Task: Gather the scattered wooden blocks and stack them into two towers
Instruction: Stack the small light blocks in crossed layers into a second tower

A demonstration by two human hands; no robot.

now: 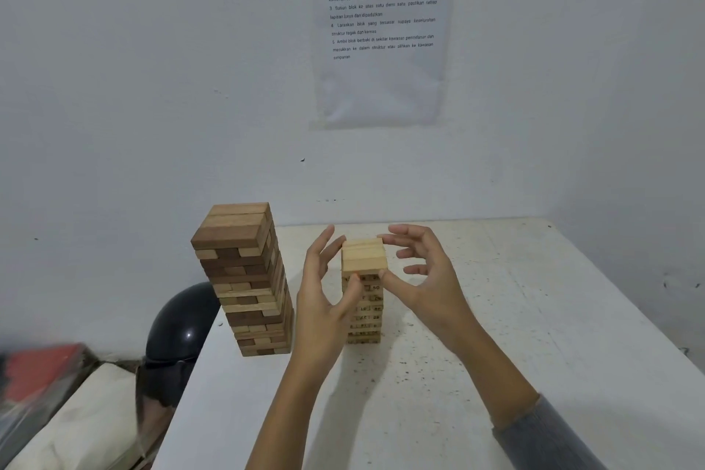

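Flanking the top of the small tower [362, 259], your hands sat apart, one on each side. Your left hand [324, 301] had its fingers straight and splayed along the tower's left side, with the thumb tip on the front face just under the top layer. Your right hand [427, 279] had its fingers loosely curved and spread, index tip at the top layer's far right corner, thumb tip on the front right edge. Neither hand wrapped a block; can't tell how hard the tips pressed.

The small tower was pale wood with numbers printed on the block ends. It stood upright on the white table [496, 374], roughly midway between the left and right edges. The big tower [244, 279] was mixed dark and light wood, taller, and upright at the table's left edge. It stood near the small one, not touching.

A grey sleeve [553, 435] covered your right forearm. Off the left edge sat a glossy black rounded object [179, 328], a cream cloth [87, 420] and a blurred red thing [38, 374]. A printed sheet [381, 30] hung on the wall beyond the far edge.
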